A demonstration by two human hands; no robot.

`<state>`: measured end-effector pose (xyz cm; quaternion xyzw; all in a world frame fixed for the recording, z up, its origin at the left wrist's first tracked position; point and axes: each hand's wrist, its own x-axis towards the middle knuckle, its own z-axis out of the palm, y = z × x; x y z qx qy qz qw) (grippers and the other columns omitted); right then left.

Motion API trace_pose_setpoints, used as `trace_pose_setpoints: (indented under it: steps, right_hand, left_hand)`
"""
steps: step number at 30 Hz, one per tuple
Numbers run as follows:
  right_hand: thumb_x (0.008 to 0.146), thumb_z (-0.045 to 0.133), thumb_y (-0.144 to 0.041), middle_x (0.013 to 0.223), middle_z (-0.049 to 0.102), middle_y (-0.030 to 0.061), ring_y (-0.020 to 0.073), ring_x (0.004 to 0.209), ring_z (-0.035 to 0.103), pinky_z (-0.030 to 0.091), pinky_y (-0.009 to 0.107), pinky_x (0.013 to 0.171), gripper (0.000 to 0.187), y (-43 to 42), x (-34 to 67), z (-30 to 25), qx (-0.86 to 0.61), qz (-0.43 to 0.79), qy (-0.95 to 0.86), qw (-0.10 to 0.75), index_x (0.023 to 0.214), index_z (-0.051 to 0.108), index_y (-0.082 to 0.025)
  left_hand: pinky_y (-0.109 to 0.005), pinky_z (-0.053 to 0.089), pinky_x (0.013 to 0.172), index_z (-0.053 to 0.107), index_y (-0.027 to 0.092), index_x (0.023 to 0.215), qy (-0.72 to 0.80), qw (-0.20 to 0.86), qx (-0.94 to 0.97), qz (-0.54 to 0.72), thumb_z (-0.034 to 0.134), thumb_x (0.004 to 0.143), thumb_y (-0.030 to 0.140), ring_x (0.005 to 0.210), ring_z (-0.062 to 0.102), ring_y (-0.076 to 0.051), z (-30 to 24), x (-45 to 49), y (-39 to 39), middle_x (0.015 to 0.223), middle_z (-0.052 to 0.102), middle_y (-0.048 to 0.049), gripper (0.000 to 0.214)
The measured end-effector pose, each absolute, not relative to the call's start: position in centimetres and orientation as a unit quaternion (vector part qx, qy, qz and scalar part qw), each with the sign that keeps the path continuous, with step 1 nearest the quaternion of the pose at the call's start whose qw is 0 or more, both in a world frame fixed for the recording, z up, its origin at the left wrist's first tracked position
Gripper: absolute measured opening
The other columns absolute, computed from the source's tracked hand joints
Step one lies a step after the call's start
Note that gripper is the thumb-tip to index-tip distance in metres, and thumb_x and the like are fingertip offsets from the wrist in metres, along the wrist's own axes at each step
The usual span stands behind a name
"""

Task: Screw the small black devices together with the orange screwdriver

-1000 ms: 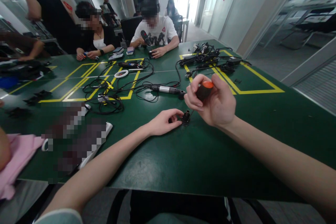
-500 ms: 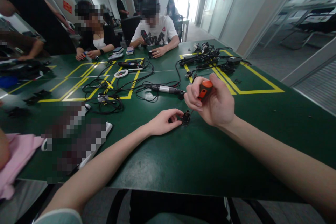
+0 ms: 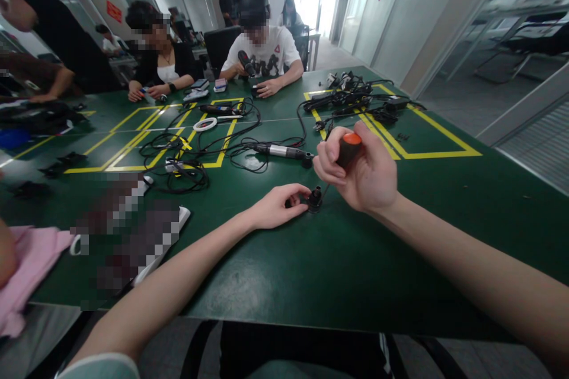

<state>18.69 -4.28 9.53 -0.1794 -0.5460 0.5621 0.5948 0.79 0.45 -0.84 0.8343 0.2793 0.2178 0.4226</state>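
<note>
My right hand [image 3: 362, 172] is wrapped round the black and orange handle of a screwdriver [image 3: 349, 149]. Its thin shaft slants down toward a small black round part [image 3: 315, 198] with a short tube on top, resting on the green table [image 3: 249, 278]. Whether the tip touches the part I cannot make out. From the left, my left hand [image 3: 280, 206] grips the edge of that black part with thumb and fingers, holding it against the tabletop.
Beyond my hands lies a silver and black corded tool [image 3: 282, 151]. Tangled black cables [image 3: 342, 98] lie at the back right, near small loose screws [image 3: 402, 137]. Two blurred-out flat objects [image 3: 137, 249] sit left. Across the table, a person in white [image 3: 262, 53] holds a power driver [image 3: 246, 63].
The screwdriver handle has turned in my right hand; its orange patch no longer faces me. My left hand and the black part have stayed put.
</note>
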Motion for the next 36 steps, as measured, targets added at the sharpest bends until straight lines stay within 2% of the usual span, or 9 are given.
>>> trace_pose_setpoints:
  steps: [5,10,13,16,22,25,31,34,36]
  right_hand:
    - [0.095,0.068,-0.061,0.052,0.038,-0.0093,0.0088,0.043,0.023,0.023,0.023,0.044,0.040,-4.42,18.75,9.11,-0.177,0.557,-0.535,0.610,0.085,0.054,-0.025]
    - [0.095,0.072,-0.051,0.055,0.045,-0.0085,0.0078,0.043,0.028,0.022,0.022,0.045,0.034,-4.44,18.65,9.19,-0.170,0.556,-0.525,0.622,0.086,0.054,-0.024]
    - [0.097,0.069,-0.057,0.057,0.046,-0.0058,0.0079,0.044,0.032,0.024,0.023,0.044,0.042,-4.34,18.65,9.45,-0.181,0.553,-0.537,0.611,0.078,0.057,-0.022]
    - [0.097,0.065,-0.066,0.055,0.040,-0.0055,0.0082,0.045,0.030,0.025,0.023,0.043,0.053,-4.23,18.72,9.58,-0.198,0.553,-0.546,0.597,0.071,0.056,-0.021]
    - [0.093,0.073,-0.057,0.054,0.041,-0.0089,0.0081,0.044,0.026,0.024,0.022,0.044,0.038,-4.36,18.77,9.27,-0.171,0.557,-0.525,0.621,0.085,0.057,-0.024]
    - [0.093,0.074,-0.055,0.055,0.044,-0.0086,0.0077,0.043,0.028,0.024,0.022,0.044,0.037,-4.44,18.72,9.36,-0.177,0.559,-0.528,0.614,0.084,0.055,-0.024]
    - [0.095,0.062,-0.074,0.052,0.038,-0.0061,0.0082,0.043,0.027,0.022,0.023,0.041,0.061,-4.34,18.50,9.75,-0.197,0.557,-0.541,0.598,0.067,0.046,-0.022]
    - [0.092,0.065,-0.074,0.051,0.036,-0.0078,0.0091,0.043,0.025,0.023,0.024,0.041,0.056,-4.44,18.50,9.64,-0.201,0.553,-0.533,0.608,0.074,0.050,-0.024]
    - [0.091,0.070,-0.067,0.052,0.039,-0.0088,0.0091,0.042,0.025,0.024,0.023,0.043,0.047,-4.56,18.55,9.53,-0.196,0.553,-0.528,0.615,0.081,0.052,-0.025]
  left_hand:
    - [-0.028,0.053,0.079,0.070,0.015,0.124,0.278,0.423,0.834,0.219,0.067,0.097,0.027,0.078,0.061,-0.014,-0.81,0.77,0.46,0.089,0.069,-0.0014,0.031]
    - [-0.028,0.053,0.079,0.070,0.014,0.124,0.279,0.423,0.834,0.221,0.067,0.096,0.025,0.077,0.061,-0.014,-0.82,0.76,0.44,0.089,0.069,-0.0011,0.030]
    - [-0.027,0.052,0.079,0.070,0.014,0.123,0.277,0.423,0.834,0.221,0.067,0.096,0.024,0.077,0.060,-0.013,-0.80,0.78,0.42,0.088,0.068,-0.0010,0.029]
    - [-0.027,0.053,0.079,0.070,0.015,0.123,0.279,0.423,0.834,0.219,0.068,0.096,0.024,0.076,0.060,-0.013,-0.81,0.82,0.44,0.088,0.068,-0.0009,0.029]
    - [-0.028,0.053,0.079,0.070,0.015,0.124,0.285,0.421,0.833,0.216,0.068,0.097,0.025,0.077,0.061,-0.014,-0.83,0.86,0.44,0.089,0.069,-0.0014,0.029]
    - [-0.028,0.053,0.079,0.070,0.015,0.124,0.285,0.423,0.833,0.216,0.068,0.096,0.025,0.077,0.061,-0.014,-0.85,0.83,0.45,0.088,0.069,-0.0010,0.029]
    - [-0.028,0.053,0.079,0.070,0.015,0.124,0.284,0.424,0.832,0.219,0.068,0.097,0.027,0.076,0.060,-0.014,-0.88,0.80,0.48,0.088,0.069,-0.0013,0.030]
    - [-0.029,0.053,0.079,0.070,0.015,0.123,0.284,0.423,0.833,0.216,0.067,0.097,0.028,0.076,0.060,-0.014,-0.74,0.79,0.41,0.088,0.069,-0.0016,0.030]
    - [-0.029,0.054,0.079,0.070,0.015,0.123,0.283,0.423,0.833,0.216,0.067,0.097,0.028,0.077,0.061,-0.014,-0.64,0.78,0.36,0.089,0.070,-0.0019,0.030]
